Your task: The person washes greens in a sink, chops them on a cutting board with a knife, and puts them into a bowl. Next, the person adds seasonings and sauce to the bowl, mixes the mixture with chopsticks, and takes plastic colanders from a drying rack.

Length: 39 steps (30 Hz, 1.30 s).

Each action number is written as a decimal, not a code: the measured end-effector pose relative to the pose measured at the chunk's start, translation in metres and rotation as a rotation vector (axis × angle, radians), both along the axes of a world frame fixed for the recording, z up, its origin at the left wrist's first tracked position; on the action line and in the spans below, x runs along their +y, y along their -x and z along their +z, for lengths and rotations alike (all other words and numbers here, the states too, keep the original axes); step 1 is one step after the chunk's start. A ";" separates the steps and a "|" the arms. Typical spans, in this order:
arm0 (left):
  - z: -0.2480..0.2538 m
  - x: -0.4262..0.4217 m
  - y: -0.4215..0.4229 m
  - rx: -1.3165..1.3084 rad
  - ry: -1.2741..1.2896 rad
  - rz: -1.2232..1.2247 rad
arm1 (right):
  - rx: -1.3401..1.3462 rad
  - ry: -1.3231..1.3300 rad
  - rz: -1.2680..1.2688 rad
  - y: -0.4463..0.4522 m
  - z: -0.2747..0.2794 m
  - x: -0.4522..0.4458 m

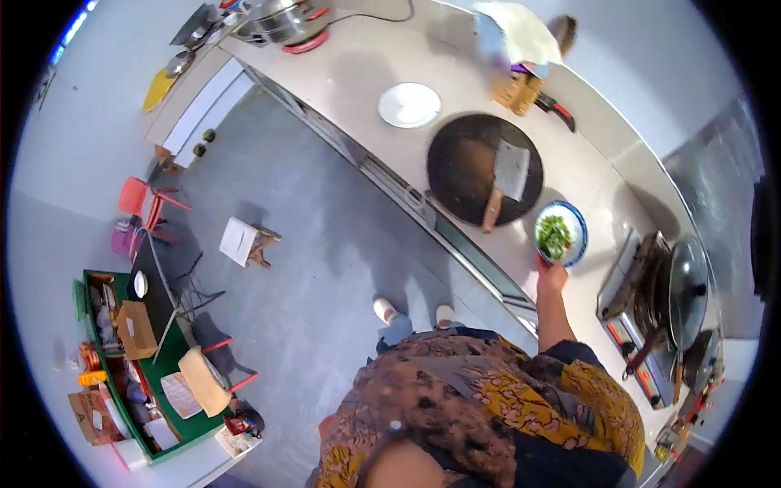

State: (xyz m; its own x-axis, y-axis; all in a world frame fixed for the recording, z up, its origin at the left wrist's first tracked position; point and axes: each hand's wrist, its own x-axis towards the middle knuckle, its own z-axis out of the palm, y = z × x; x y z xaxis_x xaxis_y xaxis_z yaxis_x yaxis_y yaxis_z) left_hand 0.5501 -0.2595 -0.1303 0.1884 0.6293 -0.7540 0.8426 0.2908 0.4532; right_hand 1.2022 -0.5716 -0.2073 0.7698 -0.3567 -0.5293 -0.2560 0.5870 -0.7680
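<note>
My right hand (552, 277) is closed on the near rim of a blue-and-white bowl (579, 231). Chopped greens (554, 236) lie inside the bowl. Just beyond it to the left is a round dark chopping board (457, 172), and a cleaver (512, 168) with a wooden handle rests flat on it. A white plate (409, 105) sits on the counter past the board. My left hand is hidden; only a small patch of skin shows at the left side of my body.
A gas stove (637, 358) with a pan and a glass lid (688, 293) stands on the right of the counter (358, 81). A knife (556, 112) and a steel pot (281, 20) are farther back. A stool (239, 241) stands on the floor.
</note>
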 end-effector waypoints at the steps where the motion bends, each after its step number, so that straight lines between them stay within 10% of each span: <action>1: 0.001 0.009 0.004 0.037 0.003 -0.016 | 0.017 -0.002 -0.058 -0.006 -0.004 0.004; 10: -0.019 0.268 -0.026 0.039 -0.100 -0.123 | -0.162 -0.008 -0.250 -0.060 -0.119 -0.038; 12: -0.023 0.376 -0.038 0.142 -0.404 -0.791 | -0.054 0.353 -0.097 -0.055 -0.105 -0.030; 14: -0.047 0.467 -0.054 0.076 -0.429 -0.387 | -0.063 0.010 -0.233 -0.050 -0.086 -0.023; 16: 0.007 0.537 -0.143 0.070 -0.427 -0.241 | 0.284 1.293 0.195 -0.006 -0.044 0.008; 21: 0.036 0.684 -0.295 -0.033 -0.668 -0.407 | 0.396 0.990 -0.120 0.032 -0.040 0.054; 28: 0.018 0.773 -0.420 0.005 -0.711 -0.806 | 0.247 1.391 -0.236 -0.038 0.060 0.223; 39: -0.020 0.770 -0.304 0.376 -0.196 -0.236 | -0.253 1.336 0.282 -0.187 0.133 0.640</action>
State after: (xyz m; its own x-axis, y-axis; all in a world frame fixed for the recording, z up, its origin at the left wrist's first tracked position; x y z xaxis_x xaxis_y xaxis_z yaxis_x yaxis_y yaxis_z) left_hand 0.8537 0.5105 -0.1507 0.0801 0.7391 -0.6688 0.9913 0.0113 0.1312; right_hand 1.3888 0.0687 -0.0746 0.9224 -0.2951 0.2492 -0.0131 -0.6688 -0.7434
